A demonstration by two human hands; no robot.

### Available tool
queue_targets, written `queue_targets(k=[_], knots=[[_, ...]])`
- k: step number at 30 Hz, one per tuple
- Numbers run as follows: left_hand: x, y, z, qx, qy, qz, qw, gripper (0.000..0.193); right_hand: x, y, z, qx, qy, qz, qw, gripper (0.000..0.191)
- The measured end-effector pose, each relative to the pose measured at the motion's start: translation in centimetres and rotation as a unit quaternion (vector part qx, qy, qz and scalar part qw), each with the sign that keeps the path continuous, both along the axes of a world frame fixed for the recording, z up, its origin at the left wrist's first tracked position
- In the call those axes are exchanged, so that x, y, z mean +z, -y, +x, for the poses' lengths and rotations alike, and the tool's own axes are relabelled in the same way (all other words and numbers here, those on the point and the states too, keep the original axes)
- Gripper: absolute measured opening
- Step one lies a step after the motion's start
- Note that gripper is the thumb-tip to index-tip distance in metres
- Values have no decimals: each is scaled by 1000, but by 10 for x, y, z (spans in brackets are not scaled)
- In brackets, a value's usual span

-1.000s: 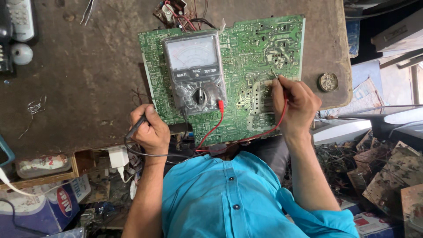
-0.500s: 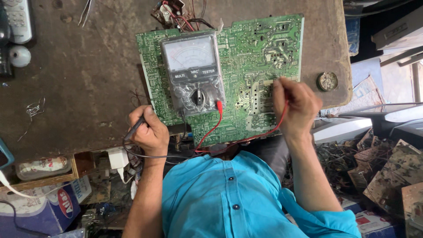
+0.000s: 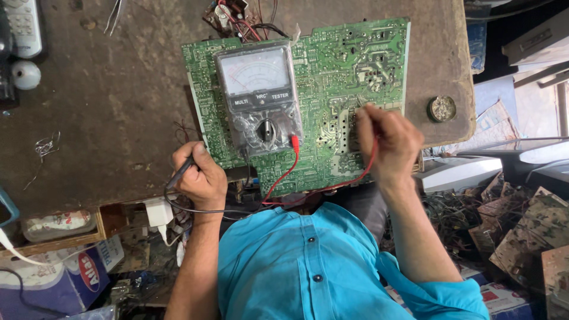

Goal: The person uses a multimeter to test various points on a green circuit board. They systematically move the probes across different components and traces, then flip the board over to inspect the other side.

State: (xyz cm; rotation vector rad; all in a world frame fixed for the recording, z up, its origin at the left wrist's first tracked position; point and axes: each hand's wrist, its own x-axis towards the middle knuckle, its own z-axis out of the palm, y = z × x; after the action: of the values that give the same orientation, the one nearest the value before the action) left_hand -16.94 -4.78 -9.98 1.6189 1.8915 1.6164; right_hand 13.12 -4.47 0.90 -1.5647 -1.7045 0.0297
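- Our left hand (image 3: 201, 178) kept its fingers clamped on the black probe (image 3: 179, 175) beside the green circuit board (image 3: 332, 101).
- Our right hand (image 3: 388, 142) pinched the red lead (image 3: 332, 188) against that board, which lay on the tabletop (image 3: 106, 118) under the analog multimeter (image 3: 259, 95).

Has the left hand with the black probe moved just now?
No. The left hand stays at the green circuit board's lower-left edge, gripping the black probe.

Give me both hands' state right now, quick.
Left hand: closed on the black probe, at the circuit board edge.
Right hand: closed, pressing the red-wired probe onto the board.
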Motion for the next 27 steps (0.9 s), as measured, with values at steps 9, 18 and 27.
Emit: queue_targets(k=[9, 18, 27], knots=[[-4, 1, -2, -1, -5, 10, 1000, 21, -8, -7, 11, 13, -1, 5, 1000, 5], [-3, -1, 0, 6, 1, 11, 1000, 22, 2, -10, 9, -11, 1, 6, 1000, 9], [-3, 1, 0, -1, 6, 10, 1000, 20, -1, -11, 11, 23, -26, 3, 999, 4]])
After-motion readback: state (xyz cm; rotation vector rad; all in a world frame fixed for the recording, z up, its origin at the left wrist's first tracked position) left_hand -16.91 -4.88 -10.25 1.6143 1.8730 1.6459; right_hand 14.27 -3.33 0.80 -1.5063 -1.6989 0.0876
